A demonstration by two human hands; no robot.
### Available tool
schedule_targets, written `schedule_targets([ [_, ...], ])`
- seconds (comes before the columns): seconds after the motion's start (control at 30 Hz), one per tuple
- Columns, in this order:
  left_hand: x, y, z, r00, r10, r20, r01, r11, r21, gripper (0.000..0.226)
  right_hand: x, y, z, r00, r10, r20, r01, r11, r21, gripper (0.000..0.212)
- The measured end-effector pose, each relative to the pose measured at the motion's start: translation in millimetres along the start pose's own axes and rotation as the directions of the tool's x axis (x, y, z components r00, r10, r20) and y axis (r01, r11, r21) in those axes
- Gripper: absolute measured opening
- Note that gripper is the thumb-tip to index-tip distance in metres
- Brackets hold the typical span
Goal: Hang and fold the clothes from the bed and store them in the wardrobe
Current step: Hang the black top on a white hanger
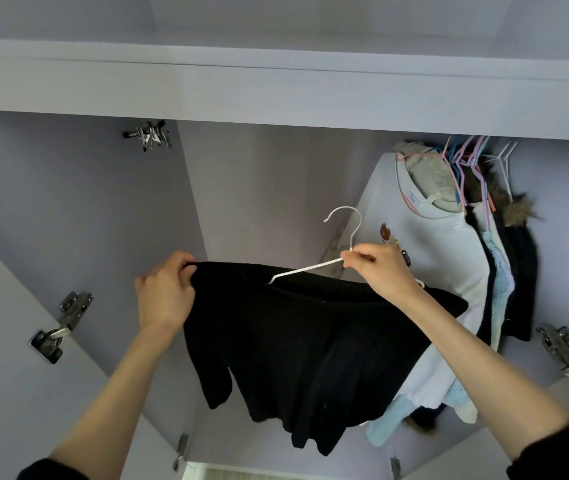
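A black top [304,344] hangs on a white hanger [342,237], held up inside the open wardrobe [241,188]. My right hand [380,268] pinches the hanger at the base of its hook. My left hand [167,289] grips the top's left shoulder edge. The hook is free in the air, to the left of the hung clothes. The hanger's right arm is hidden under the fabric and my hand.
Several garments hang at the right on coloured hangers [463,157], a white sweatshirt [425,244] in front. Spare metal clips [149,135] sit at the upper left. A shelf edge [276,95] runs overhead. Door hinges [61,327] flank both sides.
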State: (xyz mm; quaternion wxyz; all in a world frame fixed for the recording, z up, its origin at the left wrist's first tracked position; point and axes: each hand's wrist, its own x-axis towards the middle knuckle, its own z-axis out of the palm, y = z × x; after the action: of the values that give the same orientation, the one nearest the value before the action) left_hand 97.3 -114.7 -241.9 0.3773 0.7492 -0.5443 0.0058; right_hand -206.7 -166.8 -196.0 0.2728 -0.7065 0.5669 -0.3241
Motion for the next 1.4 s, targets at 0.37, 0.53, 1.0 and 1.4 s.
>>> schedule_targets([
  [0.37, -9.2, 14.3, 1.4, 0.919, 0.322, 0.229, -0.308, 0.947, -0.097, 0.024, -7.9, -8.1, 11.6, 0.998, -0.056, -0.005, 0.056, 0.996, 0.074, 0.027],
  [0.53, -15.8, 23.2, 4.9, 0.899, 0.318, 0.301, -0.272, 0.944, -0.185, 0.013, -7.6, -14.3, 7.7, 0.997, -0.077, -0.009, 0.078, 0.993, 0.091, 0.027],
  [1.0, -6.8, 25.7, -3.7, 0.891, 0.278, 0.358, -0.235, 0.959, -0.159, 0.005, -6.9, -22.2, 7.2, 0.996, -0.089, 0.0, 0.089, 0.993, 0.084, 0.027],
  [1.4, 0.7, 26.3, -8.6, 0.945, 0.232, 0.232, -0.216, 0.972, -0.094, 0.011, -4.1, -29.0, 8.8, 0.991, -0.137, 0.004, 0.137, 0.99, 0.029, 0.028],
])
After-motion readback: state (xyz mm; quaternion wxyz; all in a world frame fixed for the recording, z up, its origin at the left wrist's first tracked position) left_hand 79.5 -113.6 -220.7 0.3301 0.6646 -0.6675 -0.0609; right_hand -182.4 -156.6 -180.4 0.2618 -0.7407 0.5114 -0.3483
